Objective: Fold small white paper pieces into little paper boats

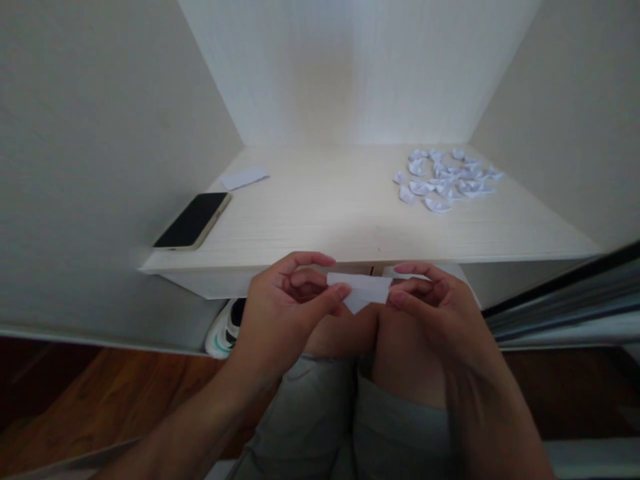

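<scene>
Before the pale wood-grained table [310, 220], fingers of the left hand [283, 303] and right hand [445, 310] pinch opposite ends of a white folded paper piece [369, 287]; uneven pulling could tear it

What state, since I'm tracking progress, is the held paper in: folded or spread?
Folded, it appears: the paper shows a band along its top and a lower part narrowing to a point. Its back is hidden.

We see a phone [193, 221] lying near the left front corner of the shelf [320, 207], a shoe [219, 338] below its front edge.
</scene>
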### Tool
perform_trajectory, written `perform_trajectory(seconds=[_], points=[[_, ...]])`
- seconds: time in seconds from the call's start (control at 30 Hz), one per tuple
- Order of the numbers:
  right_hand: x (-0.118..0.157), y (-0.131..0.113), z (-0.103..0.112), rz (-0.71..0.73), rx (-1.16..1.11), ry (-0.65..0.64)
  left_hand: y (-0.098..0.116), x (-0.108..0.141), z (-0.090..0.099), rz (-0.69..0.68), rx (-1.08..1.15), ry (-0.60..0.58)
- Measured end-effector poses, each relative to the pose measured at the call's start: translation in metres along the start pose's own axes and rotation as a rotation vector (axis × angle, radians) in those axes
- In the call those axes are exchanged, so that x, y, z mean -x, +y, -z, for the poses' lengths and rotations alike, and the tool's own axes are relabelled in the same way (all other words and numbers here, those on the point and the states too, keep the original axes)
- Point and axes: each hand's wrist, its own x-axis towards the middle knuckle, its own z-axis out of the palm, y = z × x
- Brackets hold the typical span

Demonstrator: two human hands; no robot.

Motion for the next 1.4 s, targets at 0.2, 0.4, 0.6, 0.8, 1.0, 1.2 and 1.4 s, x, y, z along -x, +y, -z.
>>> perform_trajectory(seconds=[0.2,0.4,0.6,0.8,1.0,1.2,1.4], points=[[0.018,-0.002,-0.019,0.237,-0.018,0.056,-0.008,-0.005,0.001,0.051,0.144,0.066],[0.027,-0.009,-0.056,0.288,0.194,0.068,0.0,0.007,-0.002,-0.056,0.049,0.028],[0.03,-0.012,-0.061,0.396,0.181,0.127,0.016,0.02,0.0,-0.246,-0.194,0.023],[0.04,-0.021,-0.063,0.453,0.145,0.044,0.025,0.026,-0.003,-0.324,-0.263,-0.032],[0.045,-0.033,-0.055,0.447,0.33,0.068,0.032,0.028,0.0,-0.388,-0.314,-0.103],[0.046,-0.037,-0.053,0.451,0.399,0.08,0.035,0.023,0.004,-0.526,-0.501,-0.136],[0.048,-0.042,-0.052,0.474,0.526,0.13,0.042,0.02,0.004,-0.507,-0.506,-0.223]])
